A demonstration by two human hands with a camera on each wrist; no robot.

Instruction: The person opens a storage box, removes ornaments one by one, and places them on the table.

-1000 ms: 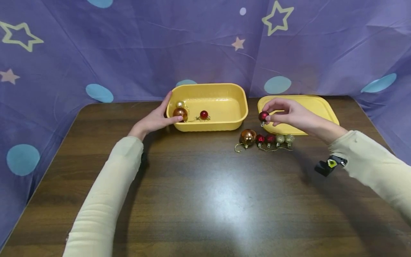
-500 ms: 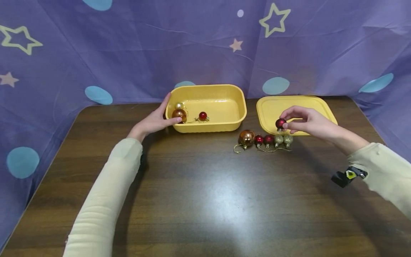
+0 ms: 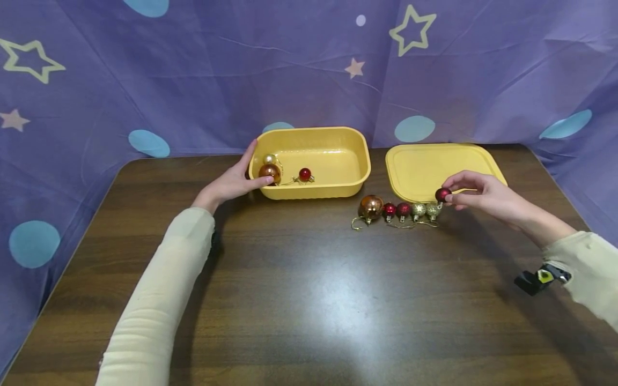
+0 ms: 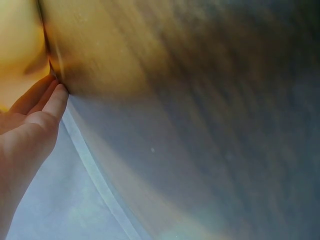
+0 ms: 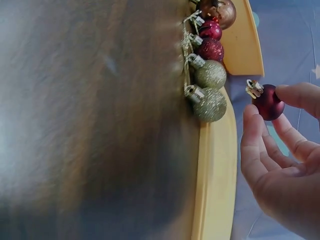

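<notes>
My right hand pinches a dark red matte Christmas bauble between thumb and fingertips, its metal cap pointing away from the palm. It hangs at the right end of a row of baubles: a large copper one, a shiny red one, a glittery red one and two gold glitter ones. My left hand grips the left end of a yellow plastic box, thumb over the front rim. Inside lie a copper bauble, a small gold one and a red one.
A yellow lid lies flat behind the row, right of the box. Gold strings trail in front of the baubles. The brown wooden table ends at the back against a purple cloth with stars and dots.
My right hand has carried the dark red bauble rightward and toward me, from over the lid's left side to the row's right end. The left hand stays on the box.
</notes>
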